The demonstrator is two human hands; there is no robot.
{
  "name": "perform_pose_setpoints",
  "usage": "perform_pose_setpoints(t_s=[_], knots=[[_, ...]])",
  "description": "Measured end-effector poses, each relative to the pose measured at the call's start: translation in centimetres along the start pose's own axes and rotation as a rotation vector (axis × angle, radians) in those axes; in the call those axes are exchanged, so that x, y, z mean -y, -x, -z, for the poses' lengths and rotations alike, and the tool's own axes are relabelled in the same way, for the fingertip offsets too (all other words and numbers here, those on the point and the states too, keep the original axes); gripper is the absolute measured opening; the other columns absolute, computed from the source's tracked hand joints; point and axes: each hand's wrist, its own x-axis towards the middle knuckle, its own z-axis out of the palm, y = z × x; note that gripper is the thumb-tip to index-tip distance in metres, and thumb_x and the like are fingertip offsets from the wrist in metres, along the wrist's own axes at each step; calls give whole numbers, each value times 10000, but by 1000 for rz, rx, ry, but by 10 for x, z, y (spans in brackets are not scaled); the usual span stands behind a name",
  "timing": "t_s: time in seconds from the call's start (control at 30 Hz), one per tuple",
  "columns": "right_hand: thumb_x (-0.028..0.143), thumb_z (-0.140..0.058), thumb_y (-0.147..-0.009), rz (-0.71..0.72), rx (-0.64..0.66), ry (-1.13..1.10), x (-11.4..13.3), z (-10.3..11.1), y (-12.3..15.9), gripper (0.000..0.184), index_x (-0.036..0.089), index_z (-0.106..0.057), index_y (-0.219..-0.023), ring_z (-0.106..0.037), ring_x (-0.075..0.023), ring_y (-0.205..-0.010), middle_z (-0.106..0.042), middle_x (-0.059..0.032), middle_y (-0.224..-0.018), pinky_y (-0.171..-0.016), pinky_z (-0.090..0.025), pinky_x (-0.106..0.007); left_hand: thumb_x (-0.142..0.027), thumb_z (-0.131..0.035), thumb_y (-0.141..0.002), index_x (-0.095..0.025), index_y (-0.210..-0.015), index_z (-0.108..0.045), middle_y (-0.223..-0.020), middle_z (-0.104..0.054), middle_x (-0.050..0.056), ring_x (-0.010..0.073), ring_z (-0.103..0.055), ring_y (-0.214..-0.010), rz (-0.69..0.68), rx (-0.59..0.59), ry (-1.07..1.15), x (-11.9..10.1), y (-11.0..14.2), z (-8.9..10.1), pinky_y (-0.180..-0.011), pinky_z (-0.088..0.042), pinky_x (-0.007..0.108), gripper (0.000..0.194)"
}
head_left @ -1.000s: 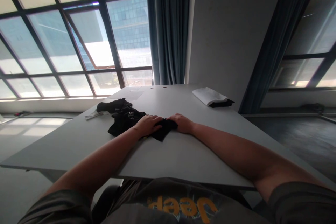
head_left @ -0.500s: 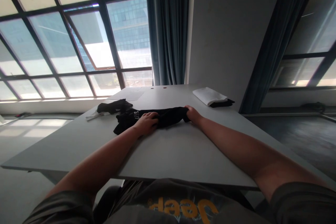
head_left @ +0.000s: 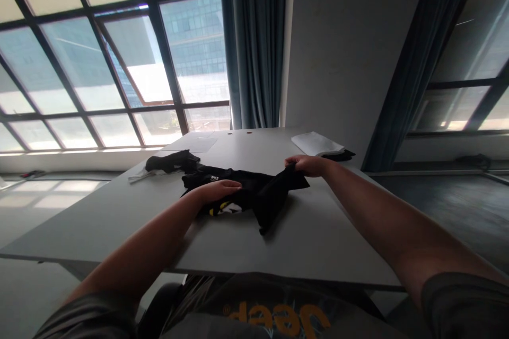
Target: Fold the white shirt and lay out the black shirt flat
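Observation:
A black T-shirt (head_left: 270, 196) with a white and yellow print lies loosely bunched across the middle of the table. My right hand (head_left: 306, 164) pinches its right end and lifts it a little off the tabletop. My left hand (head_left: 220, 189) is closed on the near side of the cloth, with its fingertips partly hidden in the fabric. One corner of the shirt hangs toward me between the hands. The printed part shows just below my left hand.
The pale table (head_left: 318, 238) carries a dark garment (head_left: 170, 161) with white cloth under it at the left. A folded white cloth (head_left: 316, 143) sits on a black one (head_left: 345, 155) at the back right. Curtains (head_left: 256, 42) and windows stand behind.
My right hand has moved right and slightly up with the shirt's end. The cloth has opened out toward me, bringing a hanging corner and the yellow print into view.

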Motion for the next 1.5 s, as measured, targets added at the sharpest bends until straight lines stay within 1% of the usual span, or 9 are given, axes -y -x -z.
perform_pose_setpoints(t_s=[0.1, 0.27, 0.4, 0.63, 0.8, 0.93, 1.13, 1.2, 1.5], knots=[[478, -1043, -745, 21, 342, -137, 23, -28, 8, 561, 153, -735, -1082, -720, -197, -783, -779, -67, -957, -749, -589, -321, -570, -661, -1089, -227, -1027, -737, -862, -782, 54, 245, -736, -751, 154, 222, -166, -4, 5, 8, -758, -607, 360, 356], [676, -959, -860, 24, 515, -200, 32, -82, -9, 661, 167, -785, -1245, -806, -315, -1121, -824, -196, -1319, -969, -653, -438, -431, -631, -1107, -204, -1157, -771, -1107, -811, 163, 411, -774, -1127, 186, -243, -898, 0, 1, 6, -994, -584, 508, 271], [549, -1014, -830, -75, 317, -12, 17, -102, -29, 499, 174, -837, -1107, -796, -231, -1029, -858, -138, -1228, -895, -632, -314, -467, -666, -1088, -169, -1509, -702, -1547, -666, 303, 516, -668, -1385, 269, -361, -1058, 14, -5, -12, -1173, -470, 682, 516], [568, -923, -894, -13, 312, 168, 24, -90, -37, 498, 160, -808, -1156, -798, -239, -922, -860, -137, -1080, -745, -610, -301, -673, -401, -1205, -200, -1858, -397, -1892, -270, 275, 504, -255, -1751, 317, -15, -897, 4, -24, -38, -1345, -235, 767, 806], [316, -791, -981, 140, -326, 611, 2, -72, -48, 203, 192, -805, -1141, -788, -260, -1045, -845, -113, -1154, -902, -621, -337, -598, -522, -1205, -325, -1839, -439, -1926, -275, 113, 443, -229, -1772, -18, 169, -850, -20, -37, -65, -1385, -182, 754, 695], [313, -806, -997, 29, -313, 1025, -28, -68, -48, 399, 191, -803, -1376, -725, -328, -1347, -772, -160, -1443, -1178, -536, -398, -451, -669, -1144, -344, -1697, -628, -1821, -493, 77, 388, -428, -1690, -372, 182, -748, -25, -37, -81, -1411, -271, 632, 565], [377, -662, -1133, -93, -376, 1195, -36, -81, -45, 464, 164, -713, -1542, -721, -341, -1373, -736, -208, -1501, -1135, -527, -375, -461, -783, -1067, -256, -1764, -534, -1828, -436, 199, 456, -434, -1671, 16, -301, -881, -8, -21, -44, -1363, -353, 640, 769], [314, -650, -1132, -86, -369, 1179, -34, -83, -46, 380, 175, -744, -1472, -746, -321, -1321, -775, -181, -1454, -1063, -535, -344, -532, -753, -1087, -170, -1780, -483, -1685, -588, 257, 460, -605, -1528, 197, -232, -835, 2, -19, -25, -1260, -494, 585, 828], [177, -641, -1087, 0, -383, 1191, -35, -80, -43, 207, 194, -793, -1226, -783, -269, -1132, -844, -125, -1248, -907, -501, -299, -353, -638, -1148, -246, -1406, -707, -1379, -810, 108, 340, -769, -1286, 75, -162, -776, 10, -21, 2, -1074, -575, 398, 287]])
